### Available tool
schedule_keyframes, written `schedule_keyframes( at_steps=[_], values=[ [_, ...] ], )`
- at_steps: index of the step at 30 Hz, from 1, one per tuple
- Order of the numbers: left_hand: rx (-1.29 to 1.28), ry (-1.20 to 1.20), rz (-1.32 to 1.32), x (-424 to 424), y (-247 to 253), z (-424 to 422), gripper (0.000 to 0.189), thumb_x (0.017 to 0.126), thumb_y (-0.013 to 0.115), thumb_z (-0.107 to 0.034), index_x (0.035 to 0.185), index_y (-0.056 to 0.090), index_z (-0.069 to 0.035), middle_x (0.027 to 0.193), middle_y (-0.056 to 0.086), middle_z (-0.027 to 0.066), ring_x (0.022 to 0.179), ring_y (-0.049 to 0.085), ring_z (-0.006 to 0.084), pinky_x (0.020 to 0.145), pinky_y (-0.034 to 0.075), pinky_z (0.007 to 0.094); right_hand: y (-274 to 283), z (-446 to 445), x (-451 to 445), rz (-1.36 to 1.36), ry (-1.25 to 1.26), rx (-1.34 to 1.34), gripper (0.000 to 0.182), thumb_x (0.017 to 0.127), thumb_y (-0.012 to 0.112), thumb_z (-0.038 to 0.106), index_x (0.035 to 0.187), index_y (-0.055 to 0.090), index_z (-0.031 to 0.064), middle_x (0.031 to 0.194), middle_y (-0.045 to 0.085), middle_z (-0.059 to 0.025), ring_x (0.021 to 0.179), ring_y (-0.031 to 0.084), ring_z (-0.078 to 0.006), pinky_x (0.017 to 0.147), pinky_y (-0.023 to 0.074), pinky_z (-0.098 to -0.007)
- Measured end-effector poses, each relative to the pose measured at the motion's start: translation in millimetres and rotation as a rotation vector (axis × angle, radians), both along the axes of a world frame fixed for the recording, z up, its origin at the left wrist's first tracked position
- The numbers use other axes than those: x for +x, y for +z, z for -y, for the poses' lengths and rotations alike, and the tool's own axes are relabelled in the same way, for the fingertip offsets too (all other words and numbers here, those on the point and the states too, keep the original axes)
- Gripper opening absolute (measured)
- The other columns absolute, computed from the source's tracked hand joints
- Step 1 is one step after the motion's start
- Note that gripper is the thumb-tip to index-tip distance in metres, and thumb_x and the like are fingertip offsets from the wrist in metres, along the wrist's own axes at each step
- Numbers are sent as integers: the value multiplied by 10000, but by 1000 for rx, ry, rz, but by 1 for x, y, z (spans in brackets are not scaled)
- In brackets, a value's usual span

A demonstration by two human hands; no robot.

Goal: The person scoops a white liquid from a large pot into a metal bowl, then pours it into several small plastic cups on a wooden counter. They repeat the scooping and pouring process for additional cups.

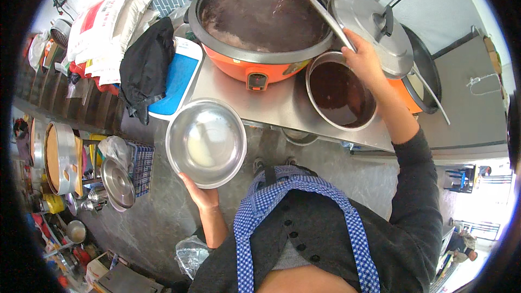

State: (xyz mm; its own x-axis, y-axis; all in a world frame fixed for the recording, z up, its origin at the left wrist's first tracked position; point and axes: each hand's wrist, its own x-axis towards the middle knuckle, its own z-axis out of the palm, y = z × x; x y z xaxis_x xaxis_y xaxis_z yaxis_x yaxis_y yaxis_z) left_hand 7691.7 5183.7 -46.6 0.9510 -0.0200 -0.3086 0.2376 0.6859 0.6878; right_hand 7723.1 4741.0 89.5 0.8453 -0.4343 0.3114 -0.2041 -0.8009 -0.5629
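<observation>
My right hand [360, 55] grips the long handle of a metal ladle [325, 14]. The ladle's bowl is tilted over a large orange electric cooker [228, 59], and drops fall into the dark, foamy liquid [264, 20] inside. My left hand [201, 195] holds a shiny metal bowl [207, 142] by its near rim, in front of the counter; the inside shows reflections and a pale patch that I cannot identify. Right of the cooker, below my right wrist, stands a round metal pot [311, 97] of dark reddish-brown liquid [340, 93].
A metal lid [366, 28] rests over another orange cooker [403, 95] at the right. Left of the main cooker are a blue-and-white scale [175, 83], black cloth [146, 69] and stacked white sacks [101, 20]. The steel counter's front edge [281, 124] runs before me.
</observation>
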Motion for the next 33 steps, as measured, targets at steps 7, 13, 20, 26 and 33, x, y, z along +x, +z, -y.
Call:
schedule_keyframes(
  at_steps=[7, 13, 20, 26, 33],
  values=[
    [6, 2, -15, -1, -5, -3, 698, 900, 398, -552, 1413, 217, -114, 1440, 260, 86, 1314, 271, 262, 1064, 260, 452, -39, -24, 20, -107, -6, -367, 502, 789, 541, 83, 1283, 453, 95, 908, 590, -228, 848, 585, -388, 763, 466, -455],
    [35, 5, -9, -2, -1, -5, 703, 898, 402, -554, 1416, 206, -121, 1441, 255, 88, 1315, 272, 266, 1062, 267, 448, -43, -58, 29, -324, -66, -385, 493, 784, 582, 103, 1264, 470, 89, 989, 548, -199, 885, 567, -364, 754, 465, -448],
    [84, 30, -7, -2, 0, -10, 687, 900, 397, -552, 1418, 206, -142, 1441, 248, 81, 1311, 277, 275, 1057, 279, 457, -129, -155, 25, -425, 318, 856, 332, 818, 550, 62, 1129, 531, -51, 1059, 597, -171, 996, 575, -226, 836, 481, -341],
    [99, 65, 37, -6, -7, -23, 707, 893, 406, -558, 1419, 205, -131, 1447, 241, 90, 1310, 276, 284, 1066, 255, 469, -271, -172, 104, 83, -269, 2045, 355, 749, 525, -9, 1085, 447, -97, 990, 556, -195, 911, 584, -310, 834, 502, -370],
    [287, -83, 14, -11, -14, -7, 709, 882, 408, -574, 1416, 216, -149, 1453, 222, 109, 1313, 259, 320, 1061, 240, 511, -344, -132, 108, 454, -310, 2372, 157, 674, 515, -35, 830, 528, -32, 809, 557, -139, 774, 579, -292, 728, 516, -403]
  ],
)
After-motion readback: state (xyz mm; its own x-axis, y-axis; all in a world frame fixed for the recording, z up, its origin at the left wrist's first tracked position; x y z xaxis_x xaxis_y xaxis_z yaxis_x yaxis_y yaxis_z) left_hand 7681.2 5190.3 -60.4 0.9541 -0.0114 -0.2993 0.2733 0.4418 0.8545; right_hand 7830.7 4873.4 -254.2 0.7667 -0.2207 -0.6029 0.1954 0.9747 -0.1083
